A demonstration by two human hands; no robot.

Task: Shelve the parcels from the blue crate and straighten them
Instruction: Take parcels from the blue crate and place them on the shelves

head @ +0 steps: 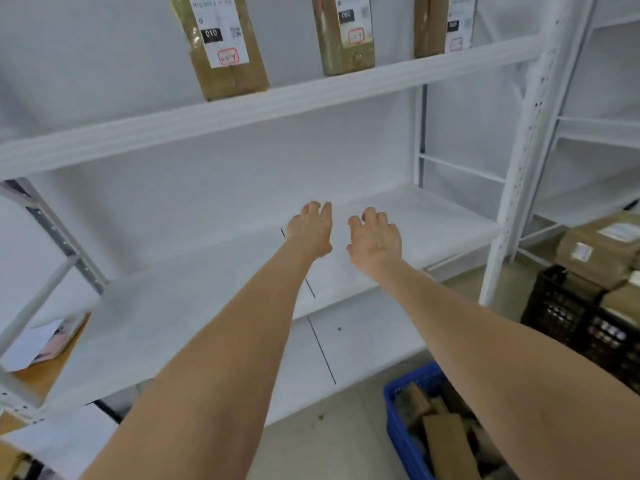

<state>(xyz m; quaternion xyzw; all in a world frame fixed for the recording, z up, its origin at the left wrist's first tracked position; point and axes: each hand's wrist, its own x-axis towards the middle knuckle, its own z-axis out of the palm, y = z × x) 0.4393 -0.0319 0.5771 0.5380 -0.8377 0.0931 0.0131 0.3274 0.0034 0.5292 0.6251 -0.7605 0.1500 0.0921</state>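
The blue crate [404, 434] sits on the floor at my lower right, with brown parcels [446, 441] lying jumbled in it at different angles. A black crate [561, 317] further right holds more boxes [599, 251]. On the upper shelf [242, 112] three parcels [346, 36] stand upright, long axes vertical, labels facing me. The leftmost parcel [228, 46] reads 010; the other labels are blurred. My left hand [311, 230] and right hand [375, 240] reach over the middle shelf [433, 220], fingers loose, holding nothing.
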